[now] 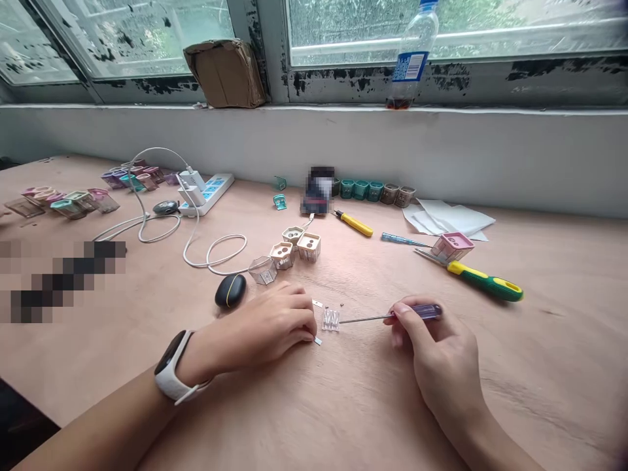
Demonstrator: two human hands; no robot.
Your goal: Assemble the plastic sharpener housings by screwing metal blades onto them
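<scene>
The right hand (444,347) pinches a screwdriver (430,312); the left hand (277,318) (its grip I cannot tell) has a clear piece (330,320) beside it.

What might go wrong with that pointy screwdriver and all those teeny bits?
The screwdriver in the right hand points toward the left hand, with the clear plastic piece between; if it slipped, it might poke those fingers. The tiny loose bit behind the plastic could roll away. And the small metal strip by the left fingertips might nick skin if its edges are sharp, which I can't tell.
</scene>
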